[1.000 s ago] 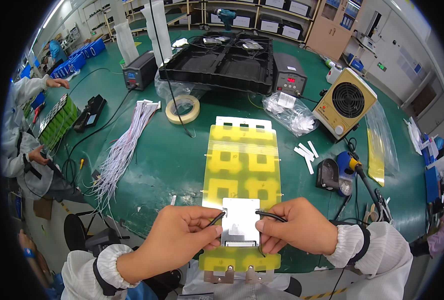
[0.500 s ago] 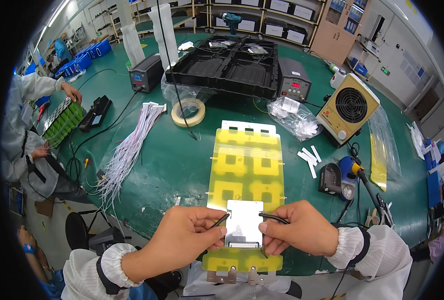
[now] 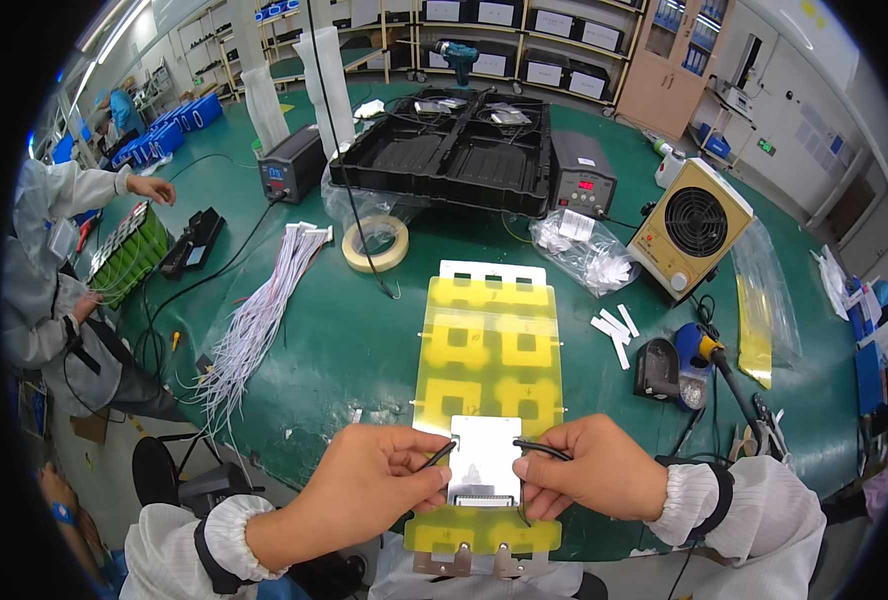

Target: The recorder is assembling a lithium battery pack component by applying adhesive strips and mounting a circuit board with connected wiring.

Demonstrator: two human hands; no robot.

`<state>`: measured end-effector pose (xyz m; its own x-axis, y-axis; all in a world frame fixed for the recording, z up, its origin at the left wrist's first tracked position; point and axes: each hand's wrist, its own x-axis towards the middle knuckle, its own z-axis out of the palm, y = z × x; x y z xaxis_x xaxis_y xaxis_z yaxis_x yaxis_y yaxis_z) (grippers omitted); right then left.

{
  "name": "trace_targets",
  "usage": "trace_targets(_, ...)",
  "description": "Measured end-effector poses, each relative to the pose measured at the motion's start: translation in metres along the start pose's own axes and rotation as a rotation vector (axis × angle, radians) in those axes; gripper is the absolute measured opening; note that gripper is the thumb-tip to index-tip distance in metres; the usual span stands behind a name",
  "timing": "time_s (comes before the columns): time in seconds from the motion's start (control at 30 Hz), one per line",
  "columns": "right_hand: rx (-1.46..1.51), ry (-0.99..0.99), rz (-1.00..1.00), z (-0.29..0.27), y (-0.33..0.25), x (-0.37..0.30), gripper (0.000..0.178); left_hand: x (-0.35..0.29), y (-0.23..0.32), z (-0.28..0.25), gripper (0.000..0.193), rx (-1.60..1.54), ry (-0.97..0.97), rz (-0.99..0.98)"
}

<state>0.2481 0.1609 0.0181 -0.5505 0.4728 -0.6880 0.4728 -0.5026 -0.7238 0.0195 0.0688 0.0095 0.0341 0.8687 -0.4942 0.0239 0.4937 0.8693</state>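
Note:
A silver plate (image 3: 485,450) with a pin connector along its near edge lies over a yellow sheet-covered panel (image 3: 449,350) with square cutouts. At the plate's left edge, my left hand (image 3: 384,475) pinches a short black cable (image 3: 441,455) between thumb and fingers. My right hand (image 3: 594,468) grips another black cable (image 3: 546,450) at the right edge. Both cables meet the plate's sides; how they attach there is hidden. Metal tabs (image 3: 449,560) stick out from the panel's near end, by my lap.
White wire bundles (image 3: 264,320) and a tape roll (image 3: 376,245) lie left of the panel. A black tray (image 3: 444,150) stands behind. On the right are white strips (image 3: 614,330), a fan unit (image 3: 694,225) and a soldering iron stand (image 3: 689,365). A co-worker's hand (image 3: 152,188) is above a green battery pack (image 3: 134,258).
My hands keep their pinch on the two cables at the plate. The panel and plate sit slightly lower in view. The co-worker's upper hand has lifted off the green pack.

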Motion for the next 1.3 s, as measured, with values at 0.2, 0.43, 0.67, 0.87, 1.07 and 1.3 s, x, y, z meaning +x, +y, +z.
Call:
trace_targets(0.2,-0.032,-0.013,0.0,-0.001,-0.001,0.0,0.03,0.002,0.0,-0.002,0.033,0.012,-0.021,-0.01)
trace_targets(0.43,-0.275,-0.028,0.075,-0.01,-0.018,0.003,0.037,0.008,0.012,-0.007,0.021,0.023,-0.075,-0.096)
trace_targets(0.67,-0.409,0.073,-0.047,-0.005,-0.018,0.0,0.037,0.009,0.013,-0.009,0.024,0.012,-0.045,-0.072)
trace_targets(0.87,-0.869,0.221,-0.299,-0.008,-0.017,-0.005,0.043,0.0,-0.001,-0.004,0.016,0.151,-0.022,0.105)
trace_targets(1.07,-1.337,0.46,-0.916,-0.003,0.013,-0.031,0.041,-0.043,0.003,0.003,0.027,0.915,0.266,0.626)
trace_targets(1.3,-1.553,0.288,-1.125,-0.002,0.016,-0.031,0.053,-0.037,0.003,-0.007,0.064,1.291,0.006,1.034)
